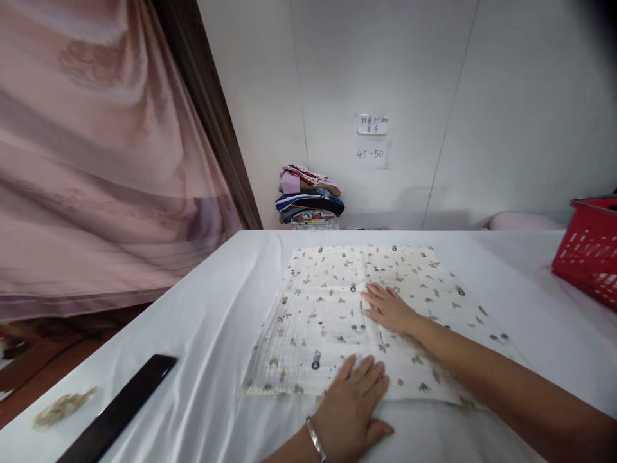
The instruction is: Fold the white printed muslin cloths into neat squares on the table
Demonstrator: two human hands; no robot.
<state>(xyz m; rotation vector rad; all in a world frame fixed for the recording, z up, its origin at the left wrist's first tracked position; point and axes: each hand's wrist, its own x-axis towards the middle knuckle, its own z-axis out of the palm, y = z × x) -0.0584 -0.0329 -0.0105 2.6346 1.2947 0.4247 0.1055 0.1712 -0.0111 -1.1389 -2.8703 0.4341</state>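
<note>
- Your patterned cloth (332, 308) lies flat and folded, cream with small leaf prints.
- Your left hand (354, 405) and right hand (388, 308) press it, palms open.

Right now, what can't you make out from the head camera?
Head view:
Patterned cloth: parts lie covered under the left hand and right hand.
Red basket: cut off by the right edge; contents unseen.
Upper wall note: writing too small.
Black strip: near end cut by the bottom edge.
Folded pile: base hidden behind the table.
</note>
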